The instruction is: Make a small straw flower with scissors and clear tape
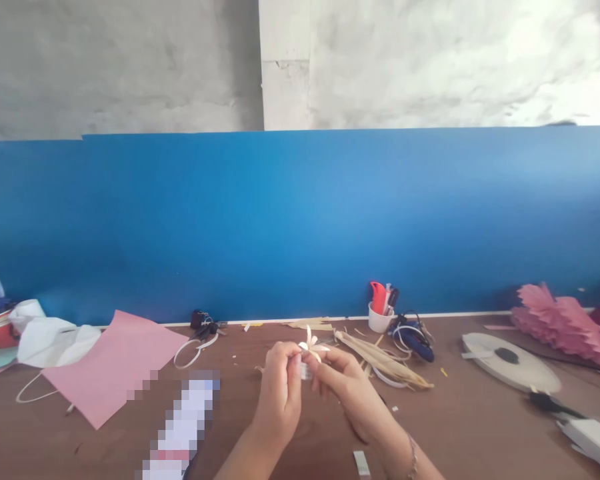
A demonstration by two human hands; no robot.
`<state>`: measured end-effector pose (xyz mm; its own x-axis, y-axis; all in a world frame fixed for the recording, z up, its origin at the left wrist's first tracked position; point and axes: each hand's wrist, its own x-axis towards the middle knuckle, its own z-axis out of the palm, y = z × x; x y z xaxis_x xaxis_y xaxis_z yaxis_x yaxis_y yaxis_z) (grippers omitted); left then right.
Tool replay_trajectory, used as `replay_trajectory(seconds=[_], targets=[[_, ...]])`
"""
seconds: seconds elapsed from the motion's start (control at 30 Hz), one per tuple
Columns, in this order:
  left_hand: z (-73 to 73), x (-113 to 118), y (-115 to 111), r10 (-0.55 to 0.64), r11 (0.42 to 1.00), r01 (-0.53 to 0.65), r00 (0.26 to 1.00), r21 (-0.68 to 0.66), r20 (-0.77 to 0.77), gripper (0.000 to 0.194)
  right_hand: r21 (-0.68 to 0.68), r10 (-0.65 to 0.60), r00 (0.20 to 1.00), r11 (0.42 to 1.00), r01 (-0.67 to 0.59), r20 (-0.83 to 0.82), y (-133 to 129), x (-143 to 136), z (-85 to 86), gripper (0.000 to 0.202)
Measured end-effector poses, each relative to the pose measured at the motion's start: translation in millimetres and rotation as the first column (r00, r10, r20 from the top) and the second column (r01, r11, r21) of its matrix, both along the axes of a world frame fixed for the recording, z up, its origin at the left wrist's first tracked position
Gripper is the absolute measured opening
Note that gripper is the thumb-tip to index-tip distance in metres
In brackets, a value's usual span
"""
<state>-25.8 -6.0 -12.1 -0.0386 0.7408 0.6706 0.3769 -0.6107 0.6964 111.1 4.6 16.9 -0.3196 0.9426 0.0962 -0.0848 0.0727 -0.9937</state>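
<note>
Head view, the only one I have: both hands meet over the middle of the desk (460,427), working a small pale strip flower (312,347) with thin petals fanning up above the fingertips. My left hand (279,393) is curled nearly closed, thumb and fingers pinching the flower's base from the left; my right hand (347,387) is also mostly closed, fingertips pinching the same base from the right, bracelet at the wrist. To do this well I'd judge: keep the pinch low on the base so the petals stay free, hold one hand as anchor and let the other do the fine adjusting, light pressure since the strips look thin and easy to crease. Whatever sits under the petals between the fingers is too small to tell. Just beyond lies a bundle of dried strips (385,360); a white cup (379,319) with pens stands behind; a pink sheet (113,363) lies to the left.
</note>
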Motion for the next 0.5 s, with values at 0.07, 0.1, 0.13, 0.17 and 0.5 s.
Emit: replay_trajectory(seconds=[0.07,0.1,0.13,0.17,0.5], targets=[[-0.4,1.6,-1.2,0.02,1.0,-0.02,1.0,0.024,0.0,0.014,-0.058,0.015,0.993,0.998,-0.022,-0.12,-0.1,-2.5,-1.5,0.017],[-0.8,2.1,-1.6,0.032,0.999,-0.032,0.999,0.038,0.0,0.015,-0.08,0.009,0.984,0.997,-0.024,-0.177,-0.3,-4.0,-1.7,0.015],[-1.4,2.4,-1.9,0.043,0.998,-0.042,0.999,0.05,-0.004,0.015,-0.103,-0.002,0.974,0.994,-0.022,-0.227,-0.6,-5.5,-1.6,0.014],[-2.3,2.5,-2.1,0.05,0.997,-0.049,0.999,0.06,-0.009,0.015,-0.126,-0.014,0.965,0.992,-0.02,-0.263,-1.0,-7.0,-1.5,0.014],[-4.2,3.8,-3.2,0.022,0.999,-0.023,1.0,0.041,0.013,0.014,-0.158,-0.026,0.964,0.987,-0.017,-0.264,-1.8,-9.1,-0.3,0.009]])
